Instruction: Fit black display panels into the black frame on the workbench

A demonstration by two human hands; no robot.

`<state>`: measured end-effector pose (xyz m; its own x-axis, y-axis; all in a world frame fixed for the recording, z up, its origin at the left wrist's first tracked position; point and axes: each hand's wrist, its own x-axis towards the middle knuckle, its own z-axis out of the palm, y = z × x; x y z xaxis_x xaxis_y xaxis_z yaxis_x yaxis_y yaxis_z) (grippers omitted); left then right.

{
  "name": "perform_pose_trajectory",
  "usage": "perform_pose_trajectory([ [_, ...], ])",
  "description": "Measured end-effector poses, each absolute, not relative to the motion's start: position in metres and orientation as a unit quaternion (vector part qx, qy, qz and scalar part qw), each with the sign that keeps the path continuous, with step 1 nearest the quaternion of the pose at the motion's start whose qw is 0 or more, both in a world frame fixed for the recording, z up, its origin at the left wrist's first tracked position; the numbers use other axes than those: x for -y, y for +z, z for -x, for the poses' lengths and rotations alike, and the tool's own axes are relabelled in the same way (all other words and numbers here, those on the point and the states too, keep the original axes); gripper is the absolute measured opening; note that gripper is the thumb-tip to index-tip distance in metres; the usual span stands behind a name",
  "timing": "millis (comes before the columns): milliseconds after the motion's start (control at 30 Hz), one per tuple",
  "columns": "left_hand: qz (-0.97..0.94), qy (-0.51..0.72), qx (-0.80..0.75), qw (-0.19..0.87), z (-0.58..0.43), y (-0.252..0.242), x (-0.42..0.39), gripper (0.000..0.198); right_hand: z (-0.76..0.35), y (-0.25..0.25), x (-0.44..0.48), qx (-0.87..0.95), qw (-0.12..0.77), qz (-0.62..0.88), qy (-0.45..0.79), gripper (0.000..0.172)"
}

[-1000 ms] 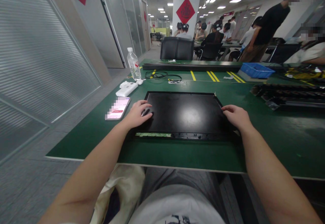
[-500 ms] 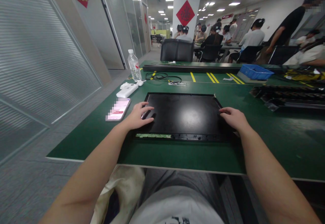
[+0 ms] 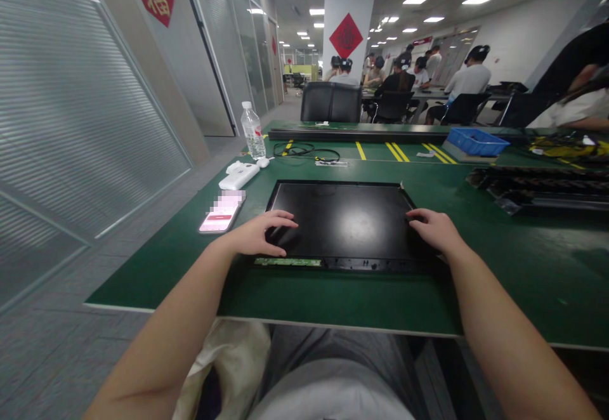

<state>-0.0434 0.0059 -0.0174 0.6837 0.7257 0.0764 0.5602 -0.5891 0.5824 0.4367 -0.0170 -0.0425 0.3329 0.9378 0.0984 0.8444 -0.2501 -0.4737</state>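
A black flat display panel point(image 3: 342, 217) in a thin frame lies face up before me on the green table point(image 3: 333, 302). Along its near edge runs a narrow green circuit board point(image 3: 288, 262), at the left part. My left hand point(image 3: 261, 233) reaches over the panel's left edge, fingers and thumb spread apart above the dark surface. At the opposite edge, my right hand point(image 3: 434, 229) has its thumb and fingertips drawn close together on the frame; its underside is hidden.
On the left are a phone point(image 3: 222, 210), a white device point(image 3: 239, 176) and a water bottle point(image 3: 253, 131). Behind the panel lies a black cable point(image 3: 304, 151). A blue bin point(image 3: 477, 141) and long dark strips point(image 3: 547, 190) lie right. Several people sit farther back.
My left hand has shifted slightly toward me along the panel's left edge, its thumb now nearer the front corner. The right fingertips have moved slightly inward. The view has tilted up a little.
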Motion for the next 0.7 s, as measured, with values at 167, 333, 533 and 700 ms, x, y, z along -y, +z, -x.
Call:
perform_pose_trajectory([
  [167,-0.872,0.142,-0.368,0.289,0.0483,-0.0141,-0.0063,0.067,-0.4375,-0.0435,0.0166,0.601,0.205,0.768,0.085,0.034],
  [333,-0.87,0.146,-0.375,0.286,0.0507,-0.0149,-0.0064,0.075,-0.4366,-0.0397,0.0187,0.581,0.199,0.782,0.103,0.034],
  [533,-0.882,0.13,-0.374,0.256,0.0518,-0.0187,-0.0079,0.079,-0.4386,-0.0371,0.0187,0.588,0.195,0.781,0.085,0.026],
  [700,-0.886,0.117,-0.373,0.249,0.0509,-0.0186,-0.0081,0.081,-0.4394,-0.0358,0.0194,0.584,0.192,0.785,0.08,0.025],
])
